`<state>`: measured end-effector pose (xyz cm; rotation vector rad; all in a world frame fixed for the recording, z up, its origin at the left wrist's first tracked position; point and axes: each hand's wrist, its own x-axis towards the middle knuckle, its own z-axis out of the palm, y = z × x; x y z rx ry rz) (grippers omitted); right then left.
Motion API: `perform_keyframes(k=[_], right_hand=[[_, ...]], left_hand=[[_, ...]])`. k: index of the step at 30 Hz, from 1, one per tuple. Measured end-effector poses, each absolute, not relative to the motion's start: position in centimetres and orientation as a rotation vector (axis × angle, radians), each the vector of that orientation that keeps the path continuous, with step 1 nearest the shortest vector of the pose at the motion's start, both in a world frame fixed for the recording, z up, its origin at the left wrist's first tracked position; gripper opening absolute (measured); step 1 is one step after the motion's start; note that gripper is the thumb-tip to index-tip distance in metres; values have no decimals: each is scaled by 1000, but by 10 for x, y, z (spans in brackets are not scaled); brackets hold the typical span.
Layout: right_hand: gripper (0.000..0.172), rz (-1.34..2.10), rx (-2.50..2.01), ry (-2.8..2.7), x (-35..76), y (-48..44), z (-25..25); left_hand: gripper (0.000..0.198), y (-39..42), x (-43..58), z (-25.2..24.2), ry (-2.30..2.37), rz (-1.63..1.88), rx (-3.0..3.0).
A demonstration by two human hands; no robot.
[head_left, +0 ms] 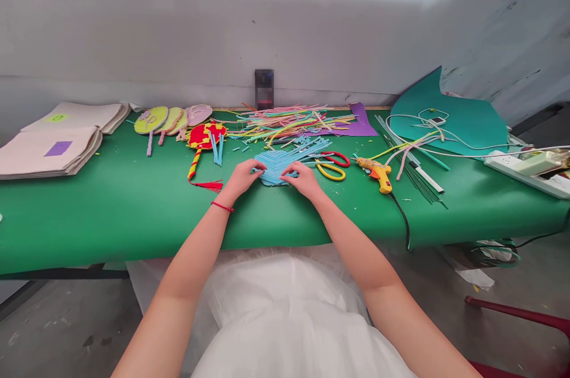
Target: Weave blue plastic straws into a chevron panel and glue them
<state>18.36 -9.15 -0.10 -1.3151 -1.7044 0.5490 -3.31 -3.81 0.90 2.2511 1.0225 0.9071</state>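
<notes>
A flat round piece of light-blue pipe cleaners (272, 165), laid side by side in a slanted pattern, lies on the green table in front of me. Loose blue stem ends fan out from its upper right side. My left hand (246, 176) pinches the left edge with thumb and fingers. At the lower right edge, my right hand (303, 178) has its fingertips together on the piece. Just right of it lie scissors with red and yellow handles (330, 171), their blades partly under the blue stems. Cut blue stems (217, 149) rest on a red fan (205, 136) with a tassel.
A yellow glue gun (376, 174) with a black cord lies to the right, beside thin dark wires (421, 182). Behind are piled coloured pipe cleaners (294, 123) and several finished fans (151, 120). Paper stacks (48, 152) sit left; a power strip (525, 167) sits right.
</notes>
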Motion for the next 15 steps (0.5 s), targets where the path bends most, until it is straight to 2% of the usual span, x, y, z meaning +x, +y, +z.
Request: perform_keyframes(k=[3,7,15], right_hand=[[14,534,-1349,-1611,190,-92,5],[16,506,-1415,-1597,194,-91,5],[7,472,-1428,-1762,186,-91,0]], left_hand=[[13,-34,-44,14,1133,992,2226],[11,-29,-53,13,1210,896,2231],[13,-27,-52,4,1163,725,2341]])
